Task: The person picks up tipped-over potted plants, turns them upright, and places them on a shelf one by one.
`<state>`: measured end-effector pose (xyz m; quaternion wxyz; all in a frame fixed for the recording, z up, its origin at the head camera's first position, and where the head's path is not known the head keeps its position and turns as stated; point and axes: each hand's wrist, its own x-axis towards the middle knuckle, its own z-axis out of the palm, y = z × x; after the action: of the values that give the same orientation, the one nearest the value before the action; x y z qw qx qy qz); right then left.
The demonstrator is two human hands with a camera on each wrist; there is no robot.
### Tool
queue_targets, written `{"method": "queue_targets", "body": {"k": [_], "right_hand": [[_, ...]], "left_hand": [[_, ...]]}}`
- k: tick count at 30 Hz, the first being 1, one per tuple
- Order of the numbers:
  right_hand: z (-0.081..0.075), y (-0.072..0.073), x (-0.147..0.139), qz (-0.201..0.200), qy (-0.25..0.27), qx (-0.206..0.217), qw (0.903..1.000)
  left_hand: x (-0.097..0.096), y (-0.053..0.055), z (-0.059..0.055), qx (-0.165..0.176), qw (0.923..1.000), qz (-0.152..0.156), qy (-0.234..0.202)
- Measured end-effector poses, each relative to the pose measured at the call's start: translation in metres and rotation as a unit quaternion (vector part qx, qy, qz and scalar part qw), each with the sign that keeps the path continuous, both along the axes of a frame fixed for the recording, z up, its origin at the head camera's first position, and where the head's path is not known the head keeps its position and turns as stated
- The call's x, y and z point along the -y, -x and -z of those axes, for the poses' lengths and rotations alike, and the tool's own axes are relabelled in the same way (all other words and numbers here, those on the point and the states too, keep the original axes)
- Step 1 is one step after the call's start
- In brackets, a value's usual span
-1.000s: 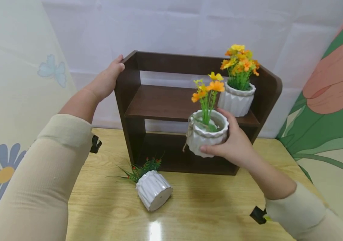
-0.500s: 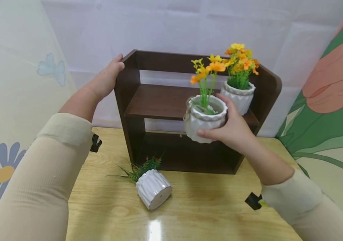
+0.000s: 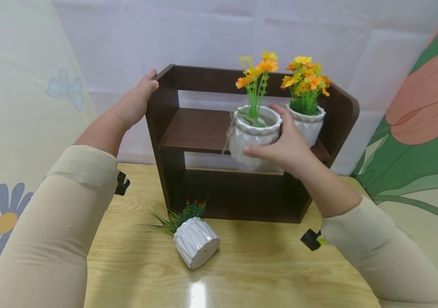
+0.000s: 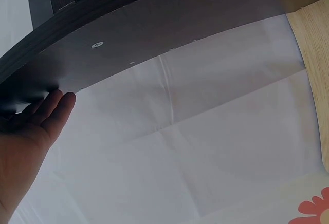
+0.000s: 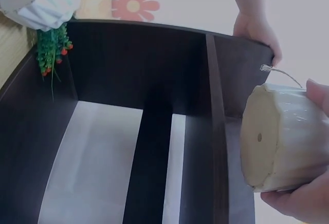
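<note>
My right hand (image 3: 286, 143) grips a white fluted pot (image 3: 253, 137) by its side, thumb in front. Yellow and orange artificial flowers stand in this pot, and twine is tied round its rim. It is raised before the upper board of a dark brown two-tier shelf (image 3: 199, 130). In the right wrist view the pot's flat underside (image 5: 259, 139) shows, apart from the board. My left hand (image 3: 138, 102) rests against the shelf's left side panel near the top. In the left wrist view its fingers (image 4: 56, 116) lie fairly straight on the panel's outer face; the thumb is hidden there.
A second white pot with yellow and orange flowers (image 3: 307, 124) stands at the upper board's right end. Another white pot (image 3: 196, 244), with green leaves and red buds, lies tipped on the wooden table (image 3: 261, 265) before the shelf. A pale cloth (image 3: 219, 34) hangs behind.
My right hand has lifted the held flower pot and carried it slightly left, from before the lower compartment to the upper board's height. The left hand and tipped pot have stayed put.
</note>
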<state>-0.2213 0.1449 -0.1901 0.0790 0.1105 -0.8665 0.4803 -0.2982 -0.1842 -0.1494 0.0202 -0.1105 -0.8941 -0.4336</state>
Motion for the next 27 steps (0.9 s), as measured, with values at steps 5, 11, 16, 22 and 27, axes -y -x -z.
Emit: {"method": "queue_targets", "body": {"k": [5, 11, 16, 22, 27], "right_hand": [[0.001, 0.016, 0.004, 0.008, 0.015, -0.008, 0.9998], [0.0, 0.029, 0.009, 0.026, 0.008, -0.005, 0.9996], [0.0, 0.04, 0.011, 0.046, 0.004, -0.004, 0.9989], [0.003, 0.051, 0.013, 0.065, 0.001, 0.017, 0.9978], [0.003, 0.059, 0.014, 0.076, 0.009, 0.025, 0.9968]], "left_hand": [[0.0, 0.001, 0.001, 0.002, 1.0, 0.003, -0.003], [0.001, 0.001, 0.001, -0.003, 1.0, 0.006, 0.0], [0.001, 0.001, 0.0, -0.007, 0.9999, 0.009, -0.005], [0.001, 0.0, 0.001, -0.001, 1.0, 0.006, -0.005], [0.001, 0.0, 0.002, -0.001, 0.9998, 0.013, -0.017]]}}
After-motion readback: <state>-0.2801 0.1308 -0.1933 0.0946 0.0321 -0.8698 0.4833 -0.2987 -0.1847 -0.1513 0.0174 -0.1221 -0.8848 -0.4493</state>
